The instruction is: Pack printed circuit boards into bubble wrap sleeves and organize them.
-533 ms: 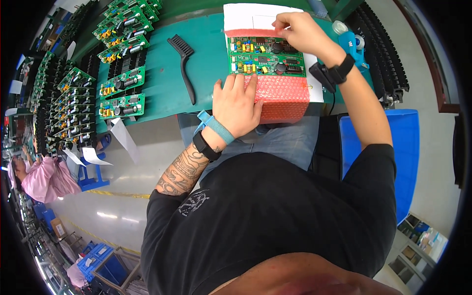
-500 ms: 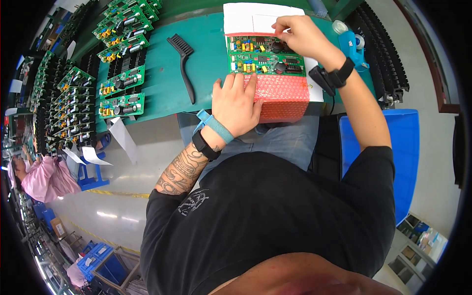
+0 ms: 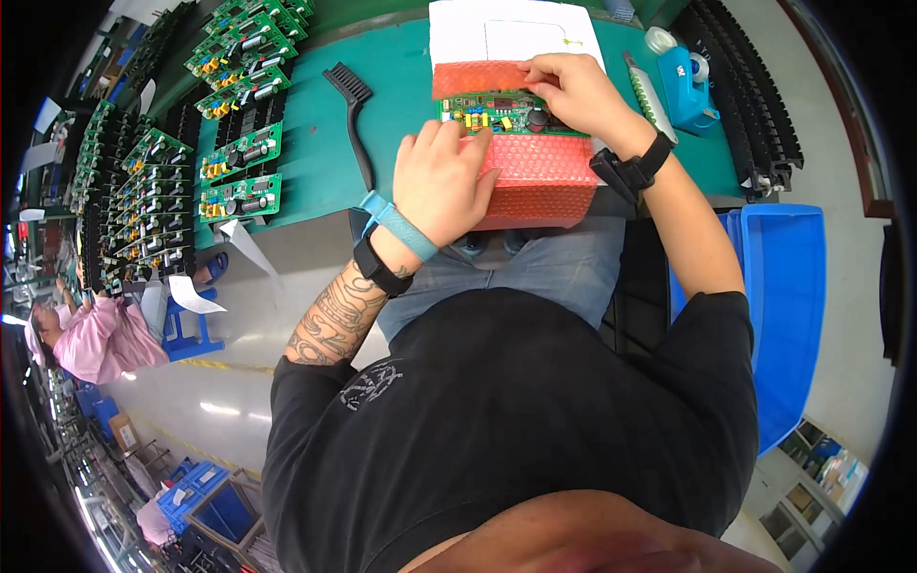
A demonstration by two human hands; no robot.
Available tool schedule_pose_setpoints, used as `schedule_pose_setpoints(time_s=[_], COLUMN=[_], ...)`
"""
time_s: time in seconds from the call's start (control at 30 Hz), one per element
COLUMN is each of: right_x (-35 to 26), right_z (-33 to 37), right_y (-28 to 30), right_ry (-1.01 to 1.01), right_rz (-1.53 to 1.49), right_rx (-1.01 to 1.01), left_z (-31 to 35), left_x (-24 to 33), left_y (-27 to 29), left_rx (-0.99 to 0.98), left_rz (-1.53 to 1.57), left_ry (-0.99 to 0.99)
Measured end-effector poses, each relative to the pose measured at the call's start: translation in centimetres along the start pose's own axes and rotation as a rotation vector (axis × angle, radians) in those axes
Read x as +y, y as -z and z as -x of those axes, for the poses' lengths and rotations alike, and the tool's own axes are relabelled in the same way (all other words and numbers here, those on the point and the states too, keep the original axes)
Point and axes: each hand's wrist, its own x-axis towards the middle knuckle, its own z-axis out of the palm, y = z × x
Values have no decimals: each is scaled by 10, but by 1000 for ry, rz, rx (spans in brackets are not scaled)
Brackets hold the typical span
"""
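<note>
On the green mat, a sheet of pink bubble wrap (image 3: 535, 162) lies around green circuit boards (image 3: 521, 116), its near end hanging over the table edge. The far flap of the wrap is folded partly over the boards, leaving a strip with yellow and black components showing. At that flap's right end, my right hand (image 3: 585, 94) pinches the wrap between thumb and fingers. My left hand (image 3: 441, 181) rests with fingers apart on the near left part of the wrap, fingertips by the board edge. A white sheet of paper (image 3: 516, 33) with drawn lines lies beyond.
Left of the wrap is a black brush (image 3: 357, 119). Circuit boards (image 3: 239, 158) stand in racks at the left. A white-and-green pen-like tool (image 3: 650, 97) and a blue tape dispenser (image 3: 686, 91) sit at the right, above a blue bin (image 3: 798, 306). A person in pink (image 3: 105, 339) is far left.
The far flap of bubble wrap has come toward me over the far board, drawn by my right hand. My left hand has shifted slightly left. The pen-like tool now shows beside my right hand.
</note>
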Motion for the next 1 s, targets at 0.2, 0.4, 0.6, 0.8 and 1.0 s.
schedule_pose_setpoints(time_s=[0.2, 0.4, 0.6, 0.8, 1.0], right_x=[-6, -4, 10, 34, 33], right_z=[-22, -40, -66, -109, -121], right_y=[15, 27, 30, 37, 43], right_ry=[10, 31, 209, 64, 78], right_rz=[62, 39, -203, -69, -3], right_rx=[53, 127, 199, 206, 205], left_z=[-7, -29, -41, -48, -43], left_x=[22, 17, 15, 19, 14], left_y=[-32, -42, -36, -25, -41], left_rx=[113, 143, 63, -163, -75], left_rz=[-89, 14, -12, -171, -207], left_ry=[-197, -125, 15, 36, -24])
